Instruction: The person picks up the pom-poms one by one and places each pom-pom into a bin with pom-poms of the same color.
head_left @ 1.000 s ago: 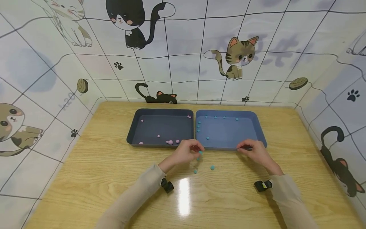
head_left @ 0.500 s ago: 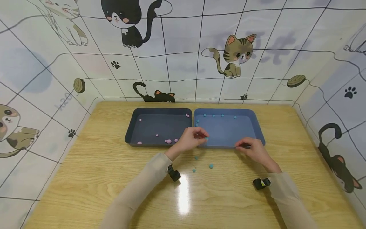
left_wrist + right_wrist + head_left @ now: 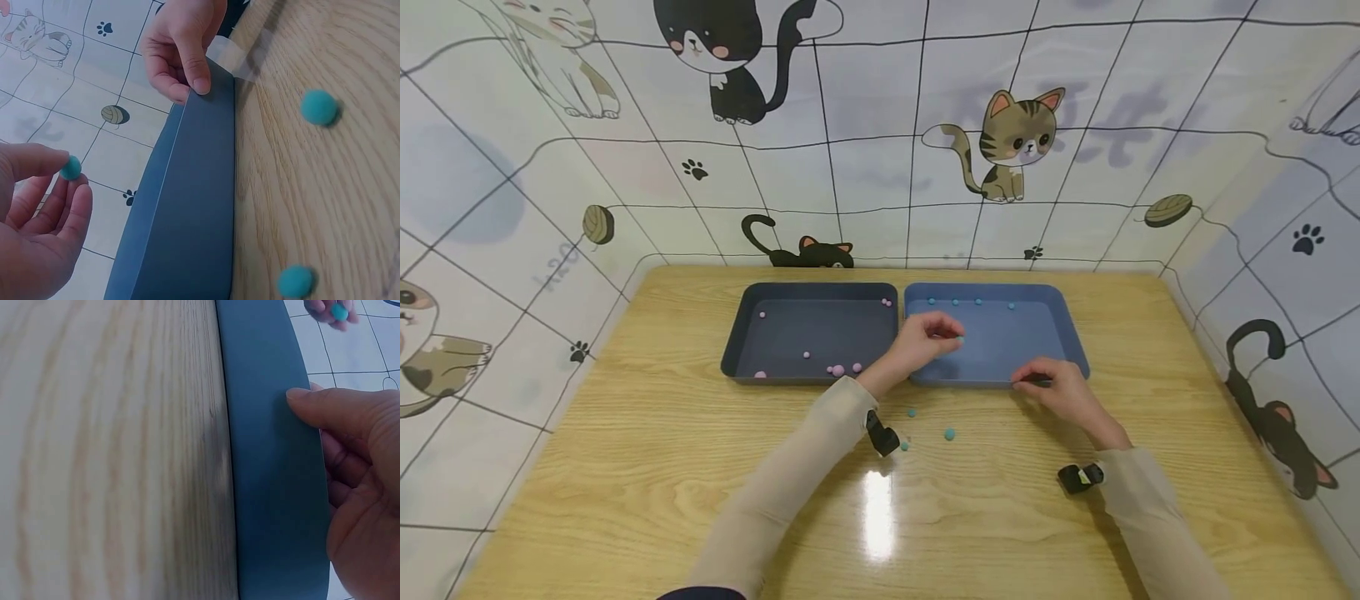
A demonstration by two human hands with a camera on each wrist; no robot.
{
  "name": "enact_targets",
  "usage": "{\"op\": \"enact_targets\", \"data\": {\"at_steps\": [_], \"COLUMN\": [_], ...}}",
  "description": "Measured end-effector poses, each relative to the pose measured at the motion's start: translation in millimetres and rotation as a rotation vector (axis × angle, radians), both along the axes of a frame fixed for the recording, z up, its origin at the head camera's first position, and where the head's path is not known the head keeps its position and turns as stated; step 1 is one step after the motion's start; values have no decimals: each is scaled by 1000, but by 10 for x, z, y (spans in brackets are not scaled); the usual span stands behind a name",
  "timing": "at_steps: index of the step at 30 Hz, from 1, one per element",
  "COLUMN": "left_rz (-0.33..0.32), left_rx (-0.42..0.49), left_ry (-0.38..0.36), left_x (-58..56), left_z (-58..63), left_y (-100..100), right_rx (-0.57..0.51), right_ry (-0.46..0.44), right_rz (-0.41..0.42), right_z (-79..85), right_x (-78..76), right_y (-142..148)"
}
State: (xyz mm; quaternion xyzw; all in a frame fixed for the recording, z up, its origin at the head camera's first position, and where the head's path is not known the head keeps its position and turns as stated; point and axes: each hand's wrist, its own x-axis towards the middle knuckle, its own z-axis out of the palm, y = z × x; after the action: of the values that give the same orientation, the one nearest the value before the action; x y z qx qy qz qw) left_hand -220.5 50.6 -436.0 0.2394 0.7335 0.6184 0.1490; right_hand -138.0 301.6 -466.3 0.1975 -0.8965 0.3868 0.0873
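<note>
**One teal ball (image 3: 961,340) pinched above the blue tray (image 3: 1022,340)**

Head view. The left hand (image 3: 920,346) reaches over the near left part of the tray, its grip narrow about the ball. The right hand (image 3: 1062,392) grips the near rim. Four teal balls (image 3: 955,302) line the far side; three loose teal balls (image 3: 950,434) lie on the table (image 3: 1030,525) in front. The dark tray (image 3: 820,321), beside it, carries pink balls (image 3: 838,371). The left wrist camera (image 3: 882,433) appears close to one loose ball; a low sweep of that arm could set the ball rolling.

Left wrist view. The ball sits between thumb and fingertips, with little of its surface covered. Uneven pressure could squirt it out, and a release from height could make it bounce or roll.

Right wrist view. The right thumb presses the outer wall, with the fingers behind the rim. A tug here would probably shift the tray and disturb the balls inside; the left hand and its ball show beyond the rim.
</note>
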Motion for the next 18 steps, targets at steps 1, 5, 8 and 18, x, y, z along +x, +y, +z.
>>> {"op": "enact_targets", "data": {"at_steps": [1, 5, 8, 18], "left_rz": [1, 19, 50, 137], "left_rx": [5, 12, 22, 46], "left_ry": [-3, -15, -49, -123], "left_x": [-12, -47, -75, -174], "left_z": [-6, -11, -16, -76], "left_y": [26, 131, 210, 406], "right_rx": [-3, -9, -9, -18], "right_ry": [0, 4, 6, 1], "right_rz": [1, -2, -5, -12], "right_z": [-2, 0, 3, -2], "right_x": [-2, -4, -2, -14], "right_y": [-2, -1, -1, -3]}}
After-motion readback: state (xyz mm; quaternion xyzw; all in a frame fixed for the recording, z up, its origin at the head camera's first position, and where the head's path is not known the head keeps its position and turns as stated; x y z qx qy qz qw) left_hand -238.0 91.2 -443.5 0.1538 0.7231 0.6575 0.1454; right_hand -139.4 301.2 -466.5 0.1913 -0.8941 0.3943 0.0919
